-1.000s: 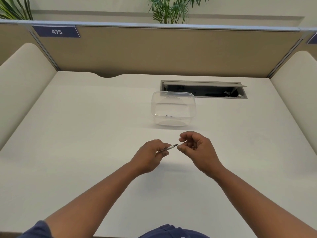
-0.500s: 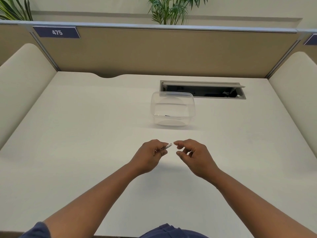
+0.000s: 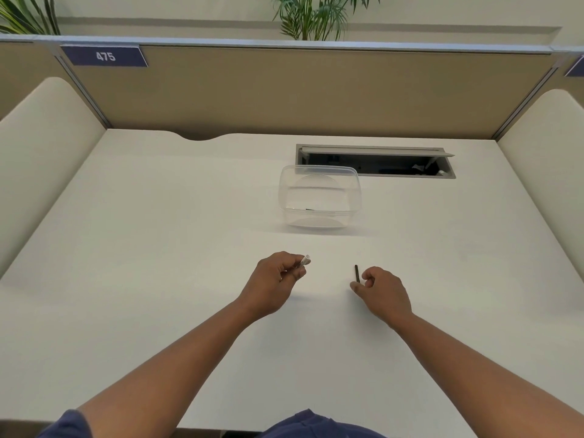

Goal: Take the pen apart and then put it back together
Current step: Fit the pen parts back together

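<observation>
My left hand (image 3: 276, 279) is closed around the white pen barrel (image 3: 305, 260), whose open end sticks out past the fingers toward the right. My right hand (image 3: 384, 292) is a hand's width to the right, low over the white desk (image 3: 158, 248). A thin dark pen piece (image 3: 357, 274) points away from me, its near end pinched between that hand's thumb and forefinger. The two pen parts are apart.
A clear plastic container (image 3: 319, 172) stands beyond the hands with a small dark part (image 3: 310, 209) inside. Behind it is an open cable hatch (image 3: 376, 150) in the desk. Partition walls enclose the desk at the back and both sides.
My right hand has drawn the dark piece out of the barrel and moved right and down toward the desk. My left hand has stayed nearly still with the barrel.
</observation>
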